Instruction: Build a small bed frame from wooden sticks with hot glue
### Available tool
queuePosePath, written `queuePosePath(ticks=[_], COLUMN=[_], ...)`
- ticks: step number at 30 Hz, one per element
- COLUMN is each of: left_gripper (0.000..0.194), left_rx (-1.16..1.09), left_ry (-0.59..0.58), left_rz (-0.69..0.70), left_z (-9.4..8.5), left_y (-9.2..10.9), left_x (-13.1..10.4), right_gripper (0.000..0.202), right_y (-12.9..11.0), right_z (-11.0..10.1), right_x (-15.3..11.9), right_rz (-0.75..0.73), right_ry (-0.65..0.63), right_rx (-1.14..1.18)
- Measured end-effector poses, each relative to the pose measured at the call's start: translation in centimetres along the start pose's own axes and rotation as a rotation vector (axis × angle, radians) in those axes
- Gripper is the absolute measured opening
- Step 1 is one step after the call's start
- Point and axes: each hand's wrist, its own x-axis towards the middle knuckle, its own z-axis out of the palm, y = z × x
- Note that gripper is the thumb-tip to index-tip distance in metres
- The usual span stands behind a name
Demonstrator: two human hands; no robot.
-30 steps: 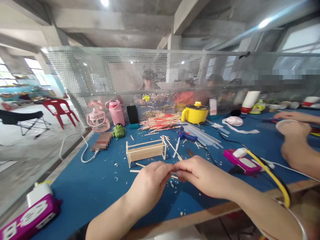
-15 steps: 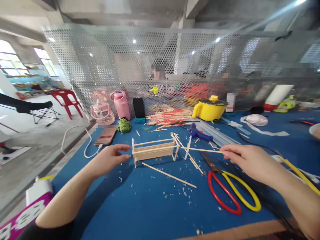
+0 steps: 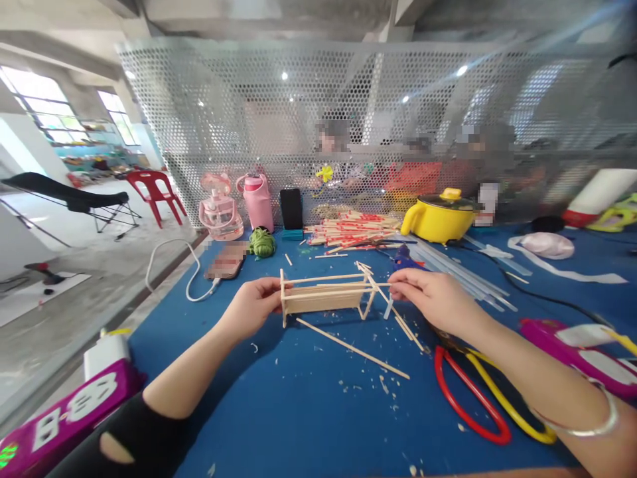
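Between the near edge of the bench (image 3: 239, 425) and the work ran a wide blue stretch, dotted with pale chips and crossed slantwise by a loose stick (image 3: 353, 348). A purple power strip (image 3: 74, 425) lay along the left edge, toward the near corner, with a phone (image 3: 226, 260) on its white cable farther up that edge. Toward the near right, scissors (image 3: 501, 435) showed red and yellow handles, their blades mostly hidden by the right arm.

Along the far edge, before a perforated screen (image 3: 239, 106), stood a clear pink bottle (image 3: 220, 219), a solid pink bottle (image 3: 259, 206) and, right of a heap of red-marked sticks (image 3: 348, 232), a yellow pot (image 3: 440, 222) under its dark lid; what the pot and the bottles held could not be told.

A small stick frame (image 3: 326, 302) stood upright near the middle of the bench, directly between the two hands. The left hand (image 3: 256, 302) had thumb and fingers nearly together at the frame's left end post. The right hand (image 3: 428, 292), just beyond the right end, pinched a thin stick (image 3: 382, 285) that reached leftward across the frame's upper part
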Motion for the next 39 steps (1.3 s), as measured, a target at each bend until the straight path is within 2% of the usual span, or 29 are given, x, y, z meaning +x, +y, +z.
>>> queuePosePath(ticks=[9, 14, 19, 28, 35, 39], left_gripper=[0.036, 0.041, 0.036, 0.033, 0.025, 0.024], left_rx=[0.006, -0.012, 0.001, -0.018, -0.031, -0.025], left_ry=[-0.006, 0.042, 0.045, 0.06, 0.056, 0.05], left_rz=[0.042, 0.047, 0.034, 0.037, 0.041, 0.032], left_z=[0.3, 0.7, 0.7, 0.6, 0.8, 0.8], left_y=[-0.6, -1.0, -1.2, -1.5, -1.3, -1.1], left_x=[0.3, 0.4, 0.4, 0.5, 0.3, 0.2], right_gripper=[0.017, 0.021, 0.021, 0.02, 0.019, 0.019], right_y=[-1.2, -0.9, -0.8, 0.6, 0.4, 0.4], right_z=[2.2, 2.0, 1.7, 2.8, 3.4, 4.1], right_x=[1.0, 1.4, 2.0, 2.7, 2.3, 2.2], right_rz=[-0.05, -0.065, -0.091, -0.062, -0.031, 0.013], right_ry=[0.0, -0.009, 0.007, 0.035, -0.005, 0.02], right_rx=[0.039, -0.009, -0.069, -0.004, 0.172, 0.338])
